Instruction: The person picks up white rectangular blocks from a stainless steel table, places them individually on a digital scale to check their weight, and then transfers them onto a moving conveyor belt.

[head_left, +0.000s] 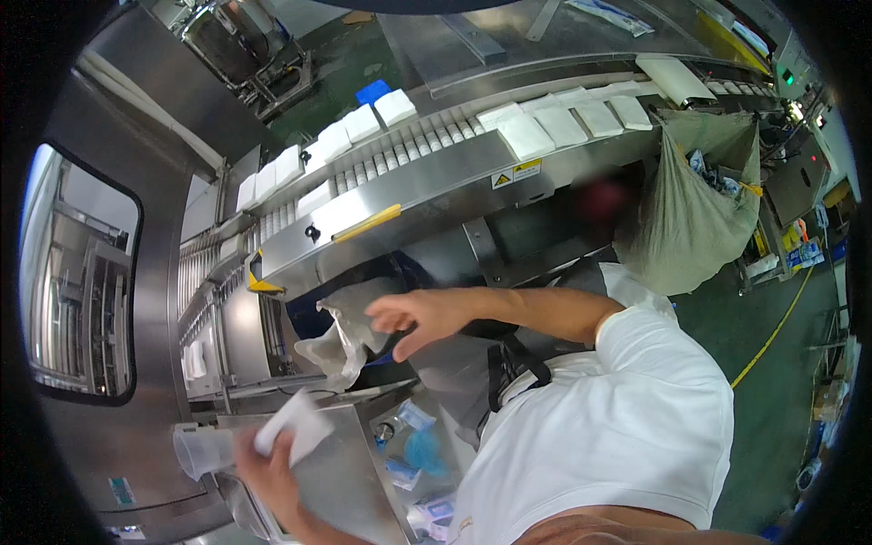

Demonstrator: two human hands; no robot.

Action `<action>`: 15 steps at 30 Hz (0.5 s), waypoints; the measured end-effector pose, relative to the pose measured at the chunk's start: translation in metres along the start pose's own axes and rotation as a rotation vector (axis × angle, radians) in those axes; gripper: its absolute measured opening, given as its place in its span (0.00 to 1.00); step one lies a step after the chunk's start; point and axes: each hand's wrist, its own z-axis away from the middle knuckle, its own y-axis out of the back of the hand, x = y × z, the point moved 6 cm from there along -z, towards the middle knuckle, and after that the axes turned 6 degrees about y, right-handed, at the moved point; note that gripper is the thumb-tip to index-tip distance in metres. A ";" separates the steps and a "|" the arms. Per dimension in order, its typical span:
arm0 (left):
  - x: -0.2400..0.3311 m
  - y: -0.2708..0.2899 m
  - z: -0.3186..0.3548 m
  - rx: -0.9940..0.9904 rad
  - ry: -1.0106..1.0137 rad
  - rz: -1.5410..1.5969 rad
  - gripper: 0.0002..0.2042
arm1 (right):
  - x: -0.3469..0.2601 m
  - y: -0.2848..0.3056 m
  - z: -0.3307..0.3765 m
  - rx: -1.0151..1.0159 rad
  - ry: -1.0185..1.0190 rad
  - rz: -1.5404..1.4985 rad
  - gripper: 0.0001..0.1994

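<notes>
In my left hand [271,468], at the lower left, is a flat white folded piece [304,429], like a folded wipe or pad. The fingers are closed on it, and motion blurs both. It is above a steel tabletop [336,481], beside a clear plastic jug [200,451]. My right hand [420,318] reaches in from the right with its fingers apart and nothing in them. It is just over a crumpled whitish plastic bag [350,336] below the conveyor's near side; whether they touch I cannot tell.
A roller conveyor [427,145] crosses ahead, bearing white folded stacks [525,136]. A grey-green cloth sack [699,218] hangs at its right. Near my body, a steel tray holds blue-and-white packets [416,415] and a blue crumpled item [423,451]. A windowed steel machine wall [159,272] stands at left.
</notes>
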 end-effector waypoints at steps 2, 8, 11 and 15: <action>0.039 -0.078 -0.035 -0.289 -0.041 0.276 0.17 | -0.031 -0.003 -0.023 -0.082 0.053 0.056 0.47; 0.103 -0.166 -0.110 -0.505 -0.144 0.324 0.16 | -0.087 0.049 -0.064 -0.166 -0.057 0.352 0.20; 0.101 -0.176 -0.127 -0.478 -0.105 0.814 0.22 | -0.093 0.074 -0.077 -0.112 -0.086 0.330 0.17; 0.059 -0.202 -0.122 -0.581 0.080 0.900 0.33 | -0.092 0.077 -0.117 -0.019 0.040 0.272 0.18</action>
